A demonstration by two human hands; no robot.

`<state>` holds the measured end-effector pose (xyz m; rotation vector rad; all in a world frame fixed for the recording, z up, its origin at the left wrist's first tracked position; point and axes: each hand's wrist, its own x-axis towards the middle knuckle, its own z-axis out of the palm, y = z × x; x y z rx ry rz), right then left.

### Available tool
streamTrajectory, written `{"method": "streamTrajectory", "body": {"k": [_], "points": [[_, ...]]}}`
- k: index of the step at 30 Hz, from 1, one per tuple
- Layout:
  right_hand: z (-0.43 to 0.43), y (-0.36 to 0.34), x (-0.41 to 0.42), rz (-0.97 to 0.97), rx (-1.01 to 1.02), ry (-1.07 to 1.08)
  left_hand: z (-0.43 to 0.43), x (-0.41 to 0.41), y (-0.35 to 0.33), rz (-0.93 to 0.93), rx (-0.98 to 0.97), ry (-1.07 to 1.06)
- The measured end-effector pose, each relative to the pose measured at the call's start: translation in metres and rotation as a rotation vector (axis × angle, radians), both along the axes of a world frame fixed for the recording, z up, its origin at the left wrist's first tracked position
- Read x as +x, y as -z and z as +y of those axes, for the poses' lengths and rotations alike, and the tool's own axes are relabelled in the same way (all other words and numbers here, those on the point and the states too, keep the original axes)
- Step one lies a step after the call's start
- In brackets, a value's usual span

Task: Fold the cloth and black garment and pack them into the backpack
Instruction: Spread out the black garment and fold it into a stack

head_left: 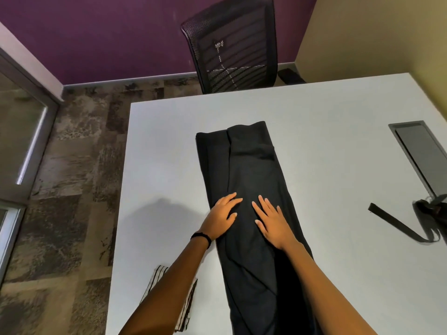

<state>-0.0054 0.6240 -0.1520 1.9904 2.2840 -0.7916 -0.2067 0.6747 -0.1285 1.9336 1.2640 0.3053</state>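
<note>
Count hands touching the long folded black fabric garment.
2. Left hand flat on the long folded black fabric garment, at its left edge; right hand flat beside it, nearer the middle. None hidden.

We note two bare forearms [169, 284] ending in the left hand [221, 215] and right hand [272, 220]; one worn item — a narrow black band [202, 238] circling the left wrist.

A white table [326, 112] fills the middle, and at twelve o'clock a black mesh office chair [232, 44] stands at its far edge with a purple wall [96, 32] behind. At three o'clock a grey recessed panel [420, 151] sits in the tabletop. Mottled brown carpet [72, 189] spreads at nine o'clock.
</note>
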Motion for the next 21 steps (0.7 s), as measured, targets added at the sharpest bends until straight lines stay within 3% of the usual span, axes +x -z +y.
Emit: {"method": "streamTrajectory", "body": {"k": [5,11,14,18,21], "points": [[0.007,0.004,0.009,0.176,0.082,0.030,0.039,-0.011,0.004,-0.034,0.031,-0.119],[0.056,-0.007,0.021,0.322,0.334,0.345,0.082,-0.020,0.010,-0.041,0.077,-0.380],[0.086,-0.019,0.022,0.402,0.284,0.506,0.098,-0.017,0.010,-0.123,-0.063,-0.543],[0.122,-0.023,0.026,0.537,0.157,0.656,0.111,-0.009,0.001,-0.371,-0.309,-0.737],[0.141,-0.023,0.027,0.636,0.058,0.775,0.119,-0.006,-0.004,-0.431,-0.374,-0.793]]}}
